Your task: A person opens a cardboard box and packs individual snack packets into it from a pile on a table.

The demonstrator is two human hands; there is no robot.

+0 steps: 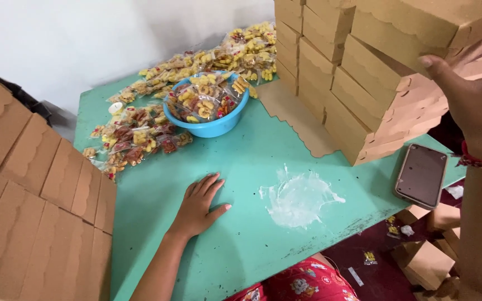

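Blue bowl (210, 125) of snack packets (202, 100), right hand (470, 95) on cardboard box (419, 22)

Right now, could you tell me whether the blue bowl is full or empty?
Full: the blue bowl is heaped above its rim with small clear snack packets.

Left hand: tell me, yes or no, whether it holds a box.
No, the left hand lies flat and empty on the green table.

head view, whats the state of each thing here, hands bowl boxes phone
left hand: flat on the green table, holding nothing
right hand: fingers on a cardboard box atop the stack
blue bowl: full of snack packets
box stack: closed, piled
phone: screen dark, at table edge
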